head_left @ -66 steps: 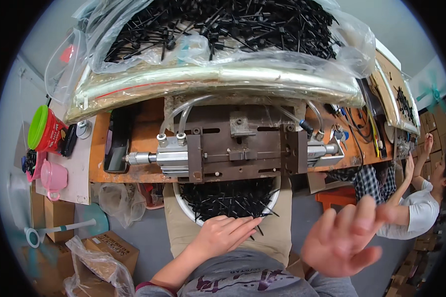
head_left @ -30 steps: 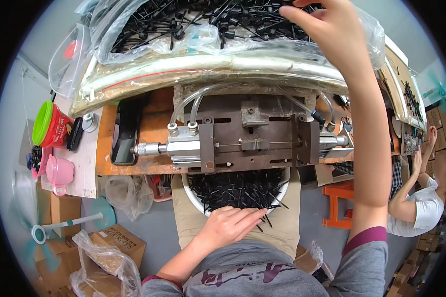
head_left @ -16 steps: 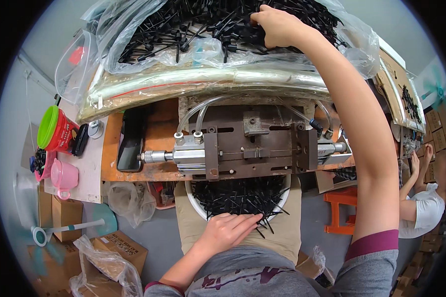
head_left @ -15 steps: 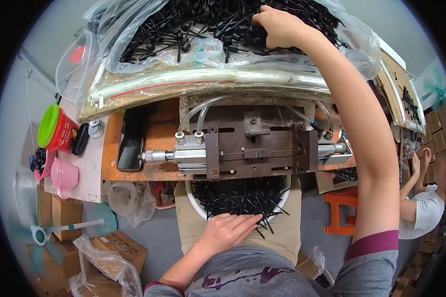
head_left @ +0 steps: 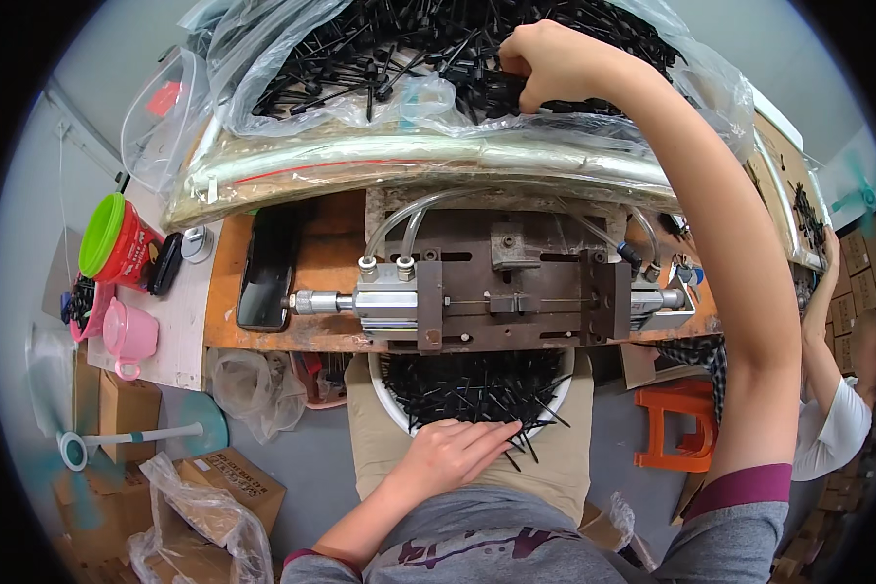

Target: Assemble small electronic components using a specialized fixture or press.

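My right hand (head_left: 560, 63) reaches over the bench into a large heap of black plastic parts with thin stems (head_left: 389, 68). Its fingers and thumb curl around some of the parts; the fingertips are partly hidden among them. The heap lies on clear plastic sheeting (head_left: 302, 122). My left hand (head_left: 453, 453) rests with fingers stretched out flat over the near rim of a white bowl (head_left: 391, 404) in my lap. More of the black stemmed parts (head_left: 472, 384) fill this bowl, several poking past its rim beside my left fingertips.
A metal fixture (head_left: 506, 307) with air cylinders and clear hoses stands between heap and bowl. To its left lie a black phone (head_left: 266, 268), a pink cup (head_left: 128, 333) and a red tub (head_left: 122, 243). An orange stool (head_left: 674, 423) and another person's arm (head_left: 822, 331) are at right.
My right hand has drawn slightly nearer within the heap, and its fingers now curl around parts. My left hand stays in place. The other person's arm at right has moved farther away.
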